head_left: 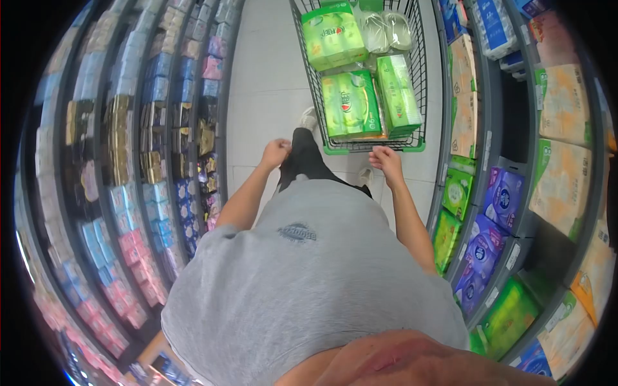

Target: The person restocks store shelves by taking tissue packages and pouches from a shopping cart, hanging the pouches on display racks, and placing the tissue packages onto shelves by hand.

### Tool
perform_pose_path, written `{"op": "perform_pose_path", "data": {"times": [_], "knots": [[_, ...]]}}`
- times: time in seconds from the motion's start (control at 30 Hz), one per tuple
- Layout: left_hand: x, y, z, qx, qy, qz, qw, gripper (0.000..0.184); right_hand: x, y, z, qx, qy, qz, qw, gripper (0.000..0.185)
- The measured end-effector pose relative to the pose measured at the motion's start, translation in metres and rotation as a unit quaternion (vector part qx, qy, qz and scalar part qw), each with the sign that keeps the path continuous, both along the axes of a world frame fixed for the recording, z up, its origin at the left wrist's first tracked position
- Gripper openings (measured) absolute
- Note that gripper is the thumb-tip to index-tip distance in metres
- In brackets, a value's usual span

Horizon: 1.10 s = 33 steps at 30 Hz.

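A shopping cart with green-trimmed wire sides stands ahead of me. It holds several green tissue packs, with clear-wrapped white rolls at its far end. My right hand is at the cart's near edge, fingers loosely curled inward. Nothing shows in it, and I cannot tell whether it touches the rim. Beside my dark trousers, my left hand hangs away from the cart with bent fingers closed together. No object is visible in that hand.
Tall shelves line both sides of this narrow aisle. Small packs in pink, blue and gold fill the left shelves. On the right are purple packs, green packs and large orange-white packs. Pale floor tiles run between them.
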<state>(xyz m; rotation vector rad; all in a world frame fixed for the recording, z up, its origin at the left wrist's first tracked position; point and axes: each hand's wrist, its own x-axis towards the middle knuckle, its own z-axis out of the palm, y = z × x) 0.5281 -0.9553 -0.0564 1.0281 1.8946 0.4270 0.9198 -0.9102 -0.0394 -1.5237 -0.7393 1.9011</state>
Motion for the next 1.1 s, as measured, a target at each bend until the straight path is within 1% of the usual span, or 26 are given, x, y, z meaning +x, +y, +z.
{"op": "perform_pose_path", "data": {"times": [0.07,0.1,0.17,0.2,0.27,0.3,0.33,0.4,0.43,0.47,0.5,0.53,0.57,0.6,0.63,0.67,0.7,0.77,0.8,0.87,0.9,0.93,0.97,1.0,1.03,1.1], "knots": [[-0.015,0.064,0.010,0.101,0.069,-0.060,0.991,0.027,-0.023,0.019,0.003,-0.007,0.003,-0.019,1.000,0.024],[-0.015,0.103,0.025,0.144,0.095,-0.082,0.982,0.027,-0.038,0.029,0.000,-0.007,0.007,-0.030,1.000,0.024],[-0.017,0.184,0.044,0.218,0.102,-0.137,0.961,0.025,-0.060,0.053,-0.014,-0.007,-0.001,-0.066,0.998,0.023],[-0.018,0.229,0.048,0.254,0.098,-0.166,0.948,0.024,-0.072,0.065,-0.019,-0.013,0.003,-0.104,0.994,0.023],[-0.024,0.314,0.039,0.340,0.125,-0.241,0.900,0.025,-0.100,0.092,-0.021,-0.024,0.012,-0.190,0.981,0.024],[-0.023,0.353,0.042,0.334,0.139,-0.265,0.894,0.027,-0.116,0.108,-0.020,-0.030,0.017,-0.240,0.970,0.024],[-0.020,0.392,0.043,0.331,0.152,-0.291,0.885,0.028,-0.132,0.122,-0.023,-0.039,0.006,-0.260,0.965,0.027],[-0.021,0.465,0.021,0.401,0.160,-0.335,0.837,0.032,-0.163,0.155,-0.017,-0.057,-0.005,-0.260,0.964,0.034],[-0.017,0.490,0.018,0.345,0.192,-0.325,0.859,0.037,-0.178,0.171,-0.018,-0.063,-0.014,-0.251,0.966,0.041],[-0.022,0.517,0.002,0.336,0.198,-0.340,0.855,0.042,-0.191,0.188,-0.020,-0.068,-0.021,-0.241,0.968,0.049],[-0.019,0.535,0.011,0.277,0.213,-0.365,0.863,0.054,-0.202,0.205,-0.021,-0.063,-0.014,-0.256,0.964,0.061],[-0.024,0.556,-0.007,0.257,0.212,-0.381,0.863,0.065,-0.210,0.220,-0.021,-0.060,-0.008,-0.271,0.961,0.072],[-0.028,0.576,-0.026,0.236,0.210,-0.396,0.862,0.076,-0.218,0.236,-0.025,-0.073,-0.035,-0.273,0.959,0.078],[-0.027,0.585,-0.026,0.190,0.189,-0.401,0.876,0.087,-0.223,0.252,-0.028,-0.084,-0.063,-0.272,0.956,0.083],[-0.024,0.592,-0.023,0.144,0.168,-0.404,0.887,0.098,-0.225,0.265,-0.025,-0.092,-0.067,-0.286,0.952,0.083],[-0.023,0.597,-0.027,0.138,0.154,-0.412,0.887,0.106,-0.224,0.279,-0.021,-0.082,-0.059,-0.271,0.957,0.085],[-0.022,0.600,-0.031,0.097,0.143,-0.413,0.894,0.108,-0.223,0.289,-0.016,-0.070,-0.050,-0.253,0.964,0.087],[-0.023,0.603,-0.036,0.052,0.096,-0.406,0.907,0.107,-0.224,0.299,-0.017,-0.069,-0.040,-0.262,0.962,0.086],[-0.023,0.606,-0.036,0.053,0.095,-0.411,0.905,0.107,-0.225,0.303,-0.016,-0.065,-0.026,-0.263,0.962,0.085],[-0.019,0.601,-0.010,-0.065,-0.046,-0.407,0.910,0.105,-0.225,0.304,-0.022,-0.070,-0.014,-0.281,0.957,0.085],[-0.020,0.601,-0.006,-0.064,-0.045,-0.411,0.908,0.105,-0.225,0.303,-0.026,-0.076,-0.002,-0.296,0.952,0.085],[-0.019,0.601,-0.002,-0.058,-0.021,-0.406,0.912,0.103,-0.225,0.301,-0.027,-0.074,-0.001,-0.302,0.951,0.085],[-0.017,0.601,0.004,-0.050,0.003,-0.403,0.914,0.101,-0.223,0.299,-0.028,-0.085,-0.001,-0.284,0.955,0.085],[-0.016,0.597,0.010,-0.007,0.057,-0.409,0.911,0.099,-0.220,0.297,-0.028,-0.095,-0.002,-0.266,0.959,0.086],[-0.018,0.596,0.007,0.018,0.058,-0.386,0.921,0.088,-0.217,0.295,-0.019,-0.091,-0.005,-0.274,0.957,0.086],[-0.029,0.597,-0.001,0.040,-0.008,-0.350,0.936,0.080,-0.214,0.287,0.013,-0.063,-0.001,-0.327,0.943,0.084]]}}
